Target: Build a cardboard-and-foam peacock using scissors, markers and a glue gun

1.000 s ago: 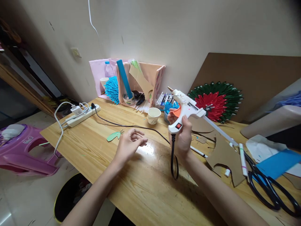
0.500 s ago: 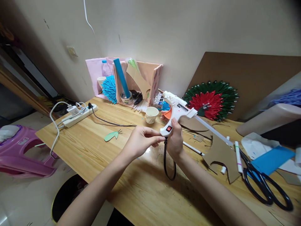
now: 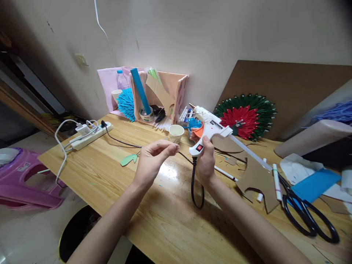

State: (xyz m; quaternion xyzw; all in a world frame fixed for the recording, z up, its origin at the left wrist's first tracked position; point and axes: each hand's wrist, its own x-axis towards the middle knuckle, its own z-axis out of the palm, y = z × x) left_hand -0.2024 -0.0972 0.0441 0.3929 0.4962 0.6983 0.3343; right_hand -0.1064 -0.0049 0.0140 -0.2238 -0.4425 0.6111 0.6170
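Hot glue gun (image 3: pixel 211 128): white, raised above the bench (image 3: pixel 165 223), nozzle (image 3: pixel 192 106) angled up and to the left, red switch (image 3: pixel 199 147) facing me.
Right grip (image 3: pixel 206 161): grasping the gun by its handle, thumb along the side, fingers around by the orange trigger (image 3: pixel 198 131).
Left grip (image 3: pixel 150 161): thumb and fingertips brought together, apart from the gun; whether anything thin lies between them I cannot tell.
Glue stick (image 3: pixel 250 152): translucent, projecting from the rear of the gun.
Black cord (image 3: pixel 193 187): hangs in a loop below the handle; a black line also runs from the power strip (image 3: pixel 95 137) behind my left grip.
Green cutout (image 3: pixel 128 160): flat on the bench, just beyond my left grip.
Paper cup (image 3: pixel 176 132): upright, between and behind both grips.
Black-handled scissors (image 3: pixel 309 220): far right, beside the cardboard piece (image 3: pixel 260 179).
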